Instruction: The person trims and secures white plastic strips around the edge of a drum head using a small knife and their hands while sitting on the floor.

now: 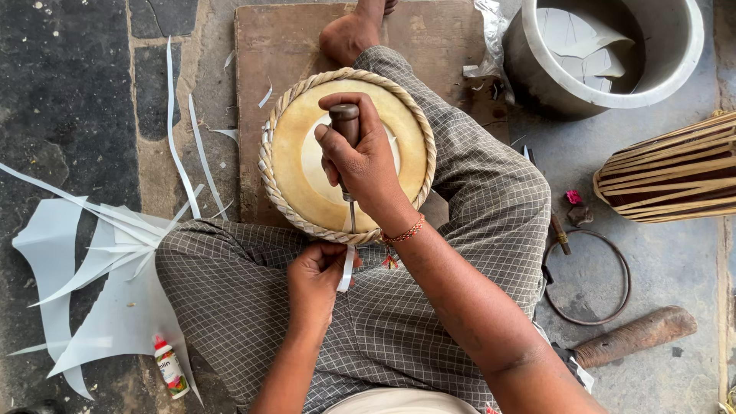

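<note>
A round drum head (307, 165) with a tan skin and a braided rim (270, 180) rests on my lap between my crossed legs. My right hand (360, 157) grips a tool with a dark wooden handle (345, 121); its metal shaft points down to the near rim. My left hand (314, 280) pinches a thin white strip (346, 270) just below that rim, where the tool tip meets it.
A wooden board (264, 46) lies under the drum head. White sheet offcuts (100, 291) and a small glue bottle (170, 368) lie left. At right are a metal pot (613, 46), a strapped drum body (675, 172), a metal ring (590, 280) and a wooden mallet (632, 335).
</note>
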